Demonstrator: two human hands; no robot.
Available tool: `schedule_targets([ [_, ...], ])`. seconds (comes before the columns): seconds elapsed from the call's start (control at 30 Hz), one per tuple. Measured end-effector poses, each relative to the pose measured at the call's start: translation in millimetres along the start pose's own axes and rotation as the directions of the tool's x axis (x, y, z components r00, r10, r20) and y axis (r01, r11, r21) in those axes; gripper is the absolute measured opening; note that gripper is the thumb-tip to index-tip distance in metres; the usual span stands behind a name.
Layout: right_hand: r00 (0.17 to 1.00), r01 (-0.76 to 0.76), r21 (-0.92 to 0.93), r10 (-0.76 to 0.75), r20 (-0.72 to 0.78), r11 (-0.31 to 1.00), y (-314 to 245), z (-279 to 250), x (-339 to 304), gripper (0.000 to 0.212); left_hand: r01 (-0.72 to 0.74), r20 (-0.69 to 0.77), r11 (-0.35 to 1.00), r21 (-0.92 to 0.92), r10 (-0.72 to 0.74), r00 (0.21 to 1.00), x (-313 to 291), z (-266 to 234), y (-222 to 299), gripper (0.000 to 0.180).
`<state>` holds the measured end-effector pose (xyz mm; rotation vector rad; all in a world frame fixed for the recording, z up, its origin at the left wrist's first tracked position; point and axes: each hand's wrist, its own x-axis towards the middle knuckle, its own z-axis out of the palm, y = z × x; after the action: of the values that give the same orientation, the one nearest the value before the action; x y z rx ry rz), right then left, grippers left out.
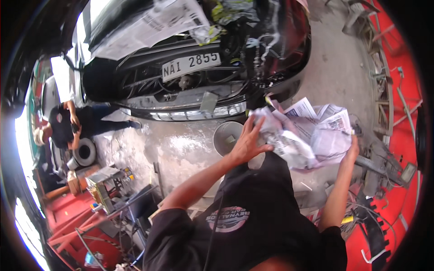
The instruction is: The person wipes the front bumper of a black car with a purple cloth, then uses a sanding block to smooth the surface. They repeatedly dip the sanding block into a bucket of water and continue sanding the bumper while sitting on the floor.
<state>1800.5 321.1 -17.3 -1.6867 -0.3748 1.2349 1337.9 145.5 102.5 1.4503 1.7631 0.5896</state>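
A crumpled bundle of newspaper (312,135) is spread out in front of me, right of centre. My right hand (353,152) grips its right edge, with the fingers partly hidden behind the sheets. At the bundle's left edge is my left hand (247,141), its thumb and fingers spread apart, close to or touching the paper. Just beyond my left hand, a round pale bucket (227,137) stands on the floor with a small piece inside. The dark car (280,77) lies ahead, its end panel exposed and a white number plate (191,66) on it.
Newspaper sheets (153,29) cover part of the car. At left, a person (65,124) in dark clothes handles a small dark object near stacked tires (84,152). A metal machine (106,185) and red frames stand lower left. Metal parts (379,165) and cables lie at right.
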Motion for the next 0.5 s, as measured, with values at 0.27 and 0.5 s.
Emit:
schedule_targets([
  [0.27,0.655,0.356,-0.446,0.121,0.746,0.821,146.7,156.2,-230.6,0.038,0.008,-0.065,0.563,-0.827,-0.109,0.992,-115.3,-7.8,-72.6,0.133],
  [0.5,-0.058,0.99,0.049,0.065,0.996,0.133,206.8,294.8,-417.7,0.034,-0.026,-0.346,0.521,-0.853,-0.529,0.775,-165.8,-51.0,-136.4,0.053],
])
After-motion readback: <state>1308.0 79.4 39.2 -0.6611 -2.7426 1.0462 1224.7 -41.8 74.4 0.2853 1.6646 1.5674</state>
